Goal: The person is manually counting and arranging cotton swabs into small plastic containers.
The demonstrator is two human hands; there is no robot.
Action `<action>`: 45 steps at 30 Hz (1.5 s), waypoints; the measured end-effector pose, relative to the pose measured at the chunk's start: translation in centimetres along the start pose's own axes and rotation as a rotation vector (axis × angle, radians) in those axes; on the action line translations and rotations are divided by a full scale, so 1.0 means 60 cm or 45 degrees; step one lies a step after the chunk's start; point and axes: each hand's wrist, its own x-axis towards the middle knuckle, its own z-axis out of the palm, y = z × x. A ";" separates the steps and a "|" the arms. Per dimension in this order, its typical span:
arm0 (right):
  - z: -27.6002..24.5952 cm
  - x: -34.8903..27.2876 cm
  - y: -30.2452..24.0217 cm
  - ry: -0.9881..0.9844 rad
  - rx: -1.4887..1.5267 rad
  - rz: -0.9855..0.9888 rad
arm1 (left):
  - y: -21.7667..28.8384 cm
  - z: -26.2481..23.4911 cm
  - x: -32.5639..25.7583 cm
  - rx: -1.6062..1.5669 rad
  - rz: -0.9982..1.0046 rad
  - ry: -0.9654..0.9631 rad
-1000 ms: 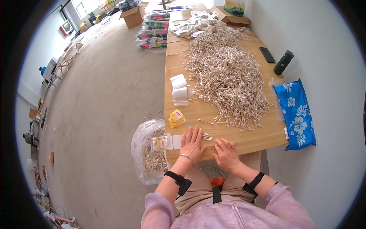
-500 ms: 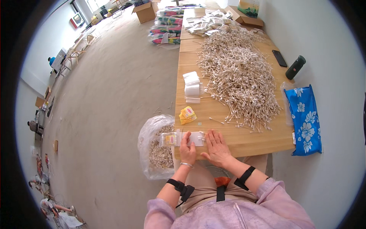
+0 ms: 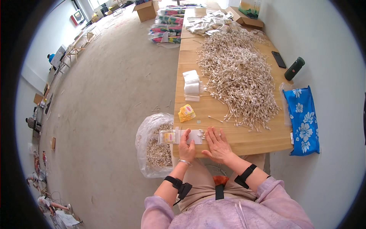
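My left hand (image 3: 187, 147) is closed over a flat white card (image 3: 196, 137) at the table's near left corner, thumb and fingers on its face. Left of those fingers, a clear packet of cotton swabs (image 3: 167, 136) with a yellow and red label sticks out past the table edge. My right hand (image 3: 218, 147) lies flat, fingers stretched out, just right of the card. A few loose cotton swabs (image 3: 202, 133) show by its fingertips, partly hidden under them. Yellow label cards (image 3: 187, 113) lie stacked beyond my left hand.
A large heap of cotton swabs (image 3: 240, 76) covers the table's middle. White bags (image 3: 191, 86) lie left of it, with filled packets (image 3: 211, 23) at the far end. A phone (image 3: 278, 59), dark bottle (image 3: 294, 68) and blue flowered pack (image 3: 304, 122) line the right. A plastic bag of swabs (image 3: 146, 128) stands below left.
The view has shifted slightly. Both hands stay at nearly the same places, with my right fingers a little more spread over the swabs.
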 end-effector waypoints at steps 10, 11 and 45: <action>-0.016 0.011 0.025 0.439 0.330 0.205 | 0.005 0.014 0.031 -0.122 0.064 0.011; -0.013 0.015 0.031 0.441 0.328 0.205 | 0.008 0.021 0.038 -0.207 0.017 -0.025; -0.028 0.074 0.022 0.300 0.157 0.107 | 0.011 0.027 0.005 -0.334 -0.265 0.166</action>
